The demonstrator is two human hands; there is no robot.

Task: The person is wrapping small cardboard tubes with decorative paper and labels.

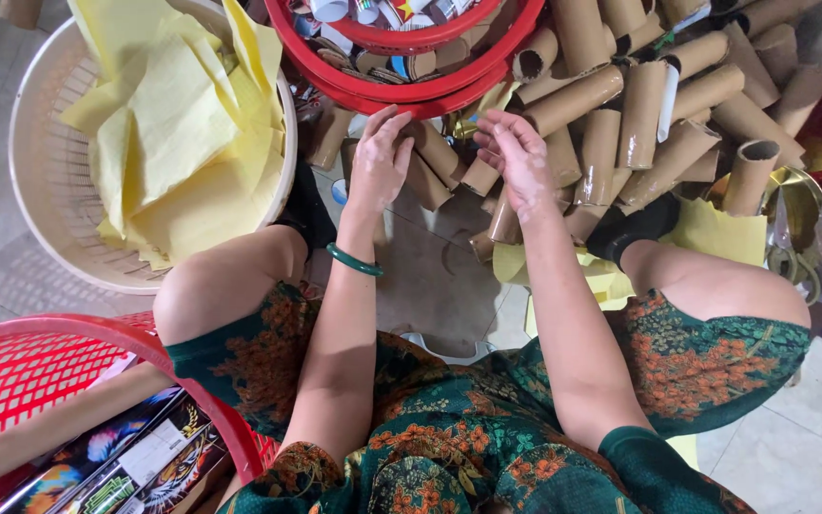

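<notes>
My left hand [379,162], with a green bangle [354,260] on its wrist, reaches forward and rests its fingers on a brown cardboard tube [427,173] at the near edge of a pile. My right hand [518,157] hovers close beside it with fingers curled over the same cluster of tubes, next to a long tube [573,100]. Whether either hand fully grips a tube is hidden by the fingers. The pile of cardboard tubes [658,114] spreads across the floor to the right.
A cream plastic basket [45,171] of yellow paper sheets [178,124] sits at left. Stacked red baskets [401,81] with small printed items stand ahead. A red basket [40,366] with colourful printed sheets is at lower left. Yellow paper [715,233] lies under my right knee.
</notes>
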